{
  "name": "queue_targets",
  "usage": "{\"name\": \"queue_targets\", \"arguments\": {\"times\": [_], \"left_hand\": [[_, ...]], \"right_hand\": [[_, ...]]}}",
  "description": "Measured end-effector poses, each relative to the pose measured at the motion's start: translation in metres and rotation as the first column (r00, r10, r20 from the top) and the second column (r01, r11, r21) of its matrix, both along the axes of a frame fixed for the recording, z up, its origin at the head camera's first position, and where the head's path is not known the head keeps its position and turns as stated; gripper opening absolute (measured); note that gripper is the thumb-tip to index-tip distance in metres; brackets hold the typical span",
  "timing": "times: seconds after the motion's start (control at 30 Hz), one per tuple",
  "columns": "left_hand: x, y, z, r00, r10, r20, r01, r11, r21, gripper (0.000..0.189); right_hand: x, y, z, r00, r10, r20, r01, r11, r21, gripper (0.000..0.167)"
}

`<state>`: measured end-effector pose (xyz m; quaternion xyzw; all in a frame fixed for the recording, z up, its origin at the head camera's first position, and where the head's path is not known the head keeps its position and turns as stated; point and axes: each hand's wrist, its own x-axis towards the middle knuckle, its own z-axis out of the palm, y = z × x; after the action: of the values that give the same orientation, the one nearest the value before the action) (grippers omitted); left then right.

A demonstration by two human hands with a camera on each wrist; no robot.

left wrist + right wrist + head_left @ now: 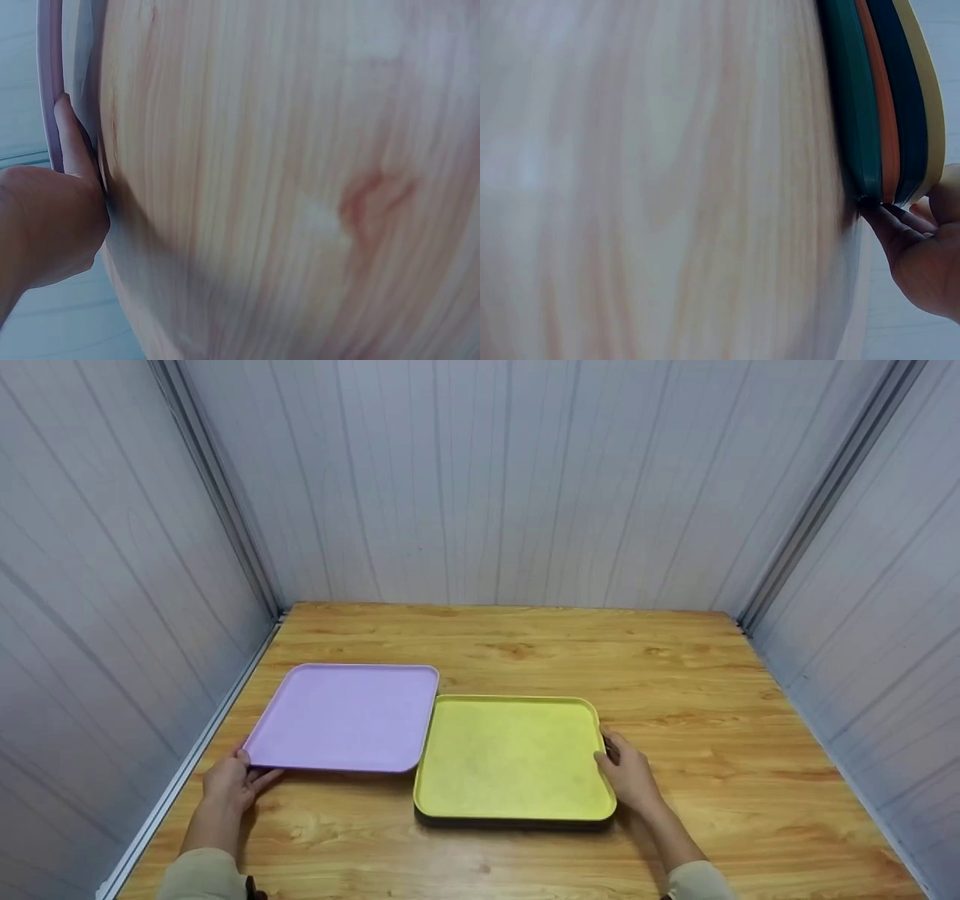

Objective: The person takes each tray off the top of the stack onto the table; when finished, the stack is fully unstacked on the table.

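My left hand (227,784) grips the near left corner of a purple tray (341,720), thumb at the rim and fingers reaching under it. In the left wrist view the purple tray (49,90) shows only as a thin edge above the hand (52,221). To its right a yellow tray (517,757) tops a stack of trays. Seen by the right wrist camera, a dark blue tray (900,97), an orange tray (881,112) and a green tray (855,112) lie beneath the yellow one. My right hand (628,772) holds the stack's right side, thumb at the yellow rim, fingers lower down.
Both trays and stack are over a wood-grain table (510,649). Pale panel walls (480,487) enclose it at the back and on both sides. The purple tray's right edge lies close along the stack's left edge.
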<state>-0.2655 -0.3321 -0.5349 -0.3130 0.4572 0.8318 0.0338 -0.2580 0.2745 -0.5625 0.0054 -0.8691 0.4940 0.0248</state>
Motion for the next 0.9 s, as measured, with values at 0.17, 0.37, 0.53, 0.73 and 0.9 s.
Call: {"name": "queue_targets", "arguments": {"times": [0.17,0.37,0.53,0.73,0.9], "left_hand": [[0.0004,-0.0053,-0.0005,0.999,0.037,0.016,-0.036,0.999,-0.031,0.052],[-0.0002,-0.0054,-0.0009,0.999,0.042,0.004,-0.042,0.996,-0.084,0.053],[-0.0003,-0.0055,-0.0014,1.000,0.009,-0.010,-0.010,0.997,-0.081,0.054],[-0.0024,-0.0046,-0.0047,0.995,-0.087,-0.042,0.074,0.965,-0.254,0.055],[-0.0056,-0.0033,-0.0057,0.990,-0.135,-0.036,0.109,0.909,-0.402,0.058]], "right_hand": [[0.0005,-0.0006,0.0001,1.000,0.003,-0.024,-0.003,1.000,-0.002,0.053],[0.0011,0.0002,0.0019,0.999,0.007,-0.041,-0.007,1.000,0.007,0.052],[0.0011,0.0000,0.0028,1.000,0.012,-0.022,-0.011,1.000,0.015,0.052],[0.0004,-0.0005,0.0011,1.000,0.000,-0.017,0.000,1.000,0.019,0.052],[-0.0003,-0.0012,-0.0002,1.000,0.002,-0.021,-0.001,1.000,0.026,0.052]]}}
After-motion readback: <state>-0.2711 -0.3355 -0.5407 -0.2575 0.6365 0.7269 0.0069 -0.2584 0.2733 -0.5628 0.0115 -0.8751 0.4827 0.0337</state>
